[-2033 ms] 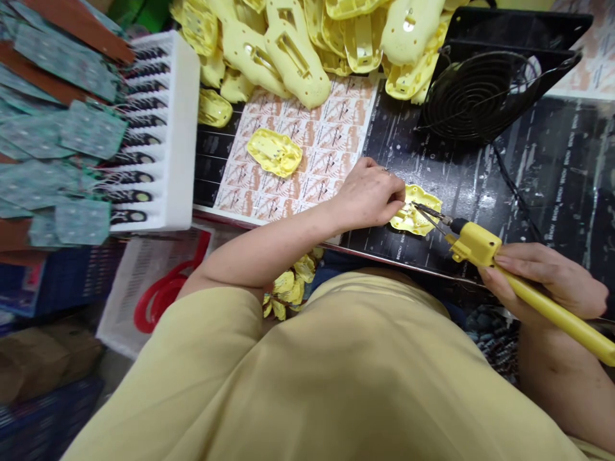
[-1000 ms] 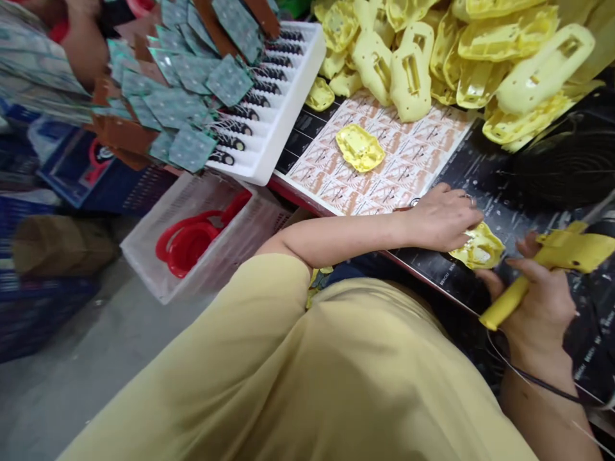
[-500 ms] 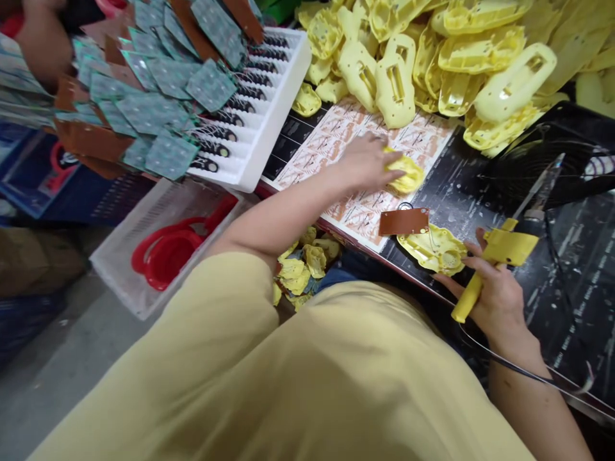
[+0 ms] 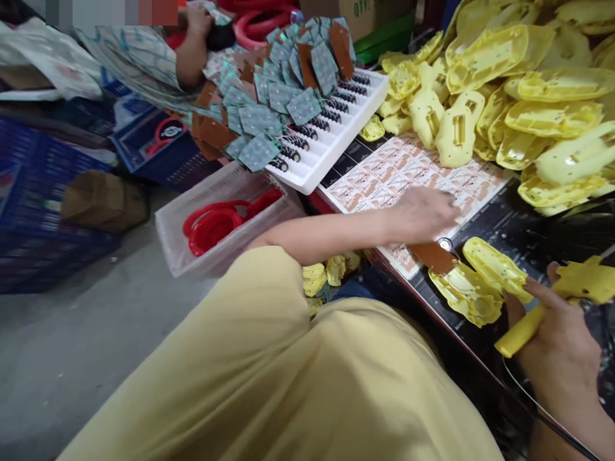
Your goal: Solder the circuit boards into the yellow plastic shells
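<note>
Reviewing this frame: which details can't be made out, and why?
- Soldering iron tip: head view, cut off by the right edge.
- Left hand fingertips: motion-blurred, contact with the brown board unclear.
- Sticker sheet print: too small.
- Right hand palm side: hidden.

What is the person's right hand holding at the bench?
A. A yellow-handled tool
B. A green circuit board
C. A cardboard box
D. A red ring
A: the right hand is wrapped around the yellow-handled tool, close beside two yellow plastic shells on the dark bench; the red rings lie apart in a white basket.
</note>
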Demonstrator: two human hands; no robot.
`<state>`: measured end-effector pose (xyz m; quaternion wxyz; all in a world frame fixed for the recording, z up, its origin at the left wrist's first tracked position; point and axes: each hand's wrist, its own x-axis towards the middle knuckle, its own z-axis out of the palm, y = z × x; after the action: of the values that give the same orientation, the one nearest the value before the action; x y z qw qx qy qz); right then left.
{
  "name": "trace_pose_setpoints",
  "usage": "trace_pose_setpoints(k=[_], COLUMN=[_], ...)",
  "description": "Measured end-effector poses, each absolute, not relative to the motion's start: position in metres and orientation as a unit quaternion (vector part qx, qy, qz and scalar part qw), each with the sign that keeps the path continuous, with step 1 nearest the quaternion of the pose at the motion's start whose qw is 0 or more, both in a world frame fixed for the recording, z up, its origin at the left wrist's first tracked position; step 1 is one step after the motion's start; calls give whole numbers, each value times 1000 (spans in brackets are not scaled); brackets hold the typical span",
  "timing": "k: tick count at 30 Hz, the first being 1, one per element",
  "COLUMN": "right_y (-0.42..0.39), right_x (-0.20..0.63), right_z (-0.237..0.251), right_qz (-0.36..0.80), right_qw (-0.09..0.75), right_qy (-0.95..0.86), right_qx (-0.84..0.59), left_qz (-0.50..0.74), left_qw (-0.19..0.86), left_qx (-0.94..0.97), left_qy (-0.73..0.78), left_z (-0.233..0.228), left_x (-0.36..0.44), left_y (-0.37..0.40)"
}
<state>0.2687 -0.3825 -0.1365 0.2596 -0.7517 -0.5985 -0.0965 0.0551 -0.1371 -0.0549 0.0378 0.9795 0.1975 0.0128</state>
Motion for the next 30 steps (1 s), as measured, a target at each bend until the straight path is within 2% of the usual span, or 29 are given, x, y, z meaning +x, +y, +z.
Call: trace_pose_setpoints(k=[4,7,13,16,20,25,27,28,29,30], right_y=[-378,-378,-374,-371,-369,-366,-364,-362,-361,-360], right_x=[274,276,276,281,289,284,279,278,276,276], right_z=[-139,-142,-139,-140,-148,-145,-137,-133,-130,-128], right_qz=[-118,-129,-108,-100,-93,-160,-141,-136,-124,-119], right_qw=[210,205,171,183,203,225,238,239,230,223], right_qy=[-627,-617,-592,-607,-622,-653,-671,-684,-701,-701], right_qx=[-741,-749,-780,-767,-751,-705,-688,-676,-663,-667], left_qz=[107,131,98,95,158,221,249,259,272,281], left_qw=[-61,-127,-151,-106,-17,108,162,161,103,-2], left_qx=[899,836,788,797,825,835,822,826,848,876], left_qy=[420,517,589,587,542,492,486,474,444,392], left_z=[-47,-33,-25,-17,-4,-19,-26,-27,-28,-29], left_x=[-32,-78,-75,-73,-76,-71,-77,-81,-85,-86], left_y=[-17,60,106,102,82,59,68,78,92,106])
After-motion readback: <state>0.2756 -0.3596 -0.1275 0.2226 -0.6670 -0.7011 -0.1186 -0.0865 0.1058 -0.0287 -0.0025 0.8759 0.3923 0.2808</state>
